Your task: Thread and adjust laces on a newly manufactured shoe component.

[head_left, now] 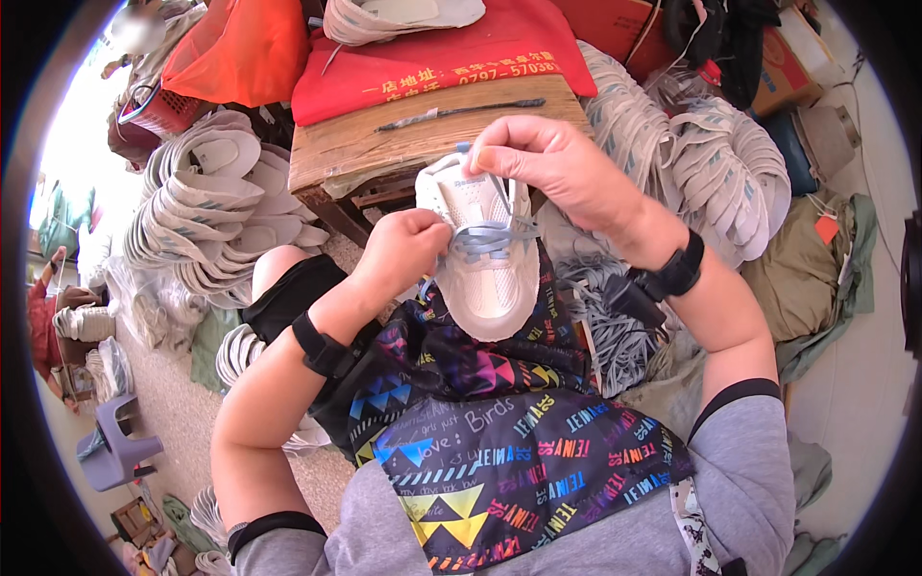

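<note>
A white shoe upper lies over my lap against the table's front edge, its toe toward me. A blue-grey shoelace crosses its front eyelets, and a loose length runs up the right side. My left hand is closed at the upper's left edge, fingers curled; what its fingertips pinch is partly hidden. Above the tongue, my right hand is closed in a thumb-and-finger pinch on the lace.
A wooden table ahead bears a thin dark tool, a red cloth and more uppers. Stacked uppers stand left and right. A bundle of grey-blue laces lies right of my lap; a purple stool stands far left.
</note>
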Action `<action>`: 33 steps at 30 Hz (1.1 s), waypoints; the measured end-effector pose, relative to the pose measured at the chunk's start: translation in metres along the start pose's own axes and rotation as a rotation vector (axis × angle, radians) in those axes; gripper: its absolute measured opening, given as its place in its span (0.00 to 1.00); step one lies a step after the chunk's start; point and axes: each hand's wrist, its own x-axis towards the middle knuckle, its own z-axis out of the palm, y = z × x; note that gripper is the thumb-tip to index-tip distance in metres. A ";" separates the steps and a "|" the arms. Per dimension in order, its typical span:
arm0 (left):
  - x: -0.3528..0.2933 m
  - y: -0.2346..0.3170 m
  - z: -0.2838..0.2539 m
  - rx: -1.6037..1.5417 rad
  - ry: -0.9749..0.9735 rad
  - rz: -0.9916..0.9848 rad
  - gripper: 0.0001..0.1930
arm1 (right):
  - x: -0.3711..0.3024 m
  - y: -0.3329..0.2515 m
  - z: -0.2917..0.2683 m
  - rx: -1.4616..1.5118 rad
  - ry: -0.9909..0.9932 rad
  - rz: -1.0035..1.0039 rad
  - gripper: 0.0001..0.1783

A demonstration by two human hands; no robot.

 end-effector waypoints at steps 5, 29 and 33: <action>-0.012 0.024 -0.004 0.842 0.283 0.395 0.22 | 0.004 0.019 -0.014 -1.128 -0.016 -0.403 0.06; -0.025 0.039 -0.017 -0.145 0.170 0.587 0.09 | -0.009 0.038 0.030 -1.788 0.118 -0.474 0.05; -0.064 0.091 -0.048 -0.655 -0.010 0.731 0.10 | -0.002 0.041 0.018 -1.512 0.019 -0.396 0.05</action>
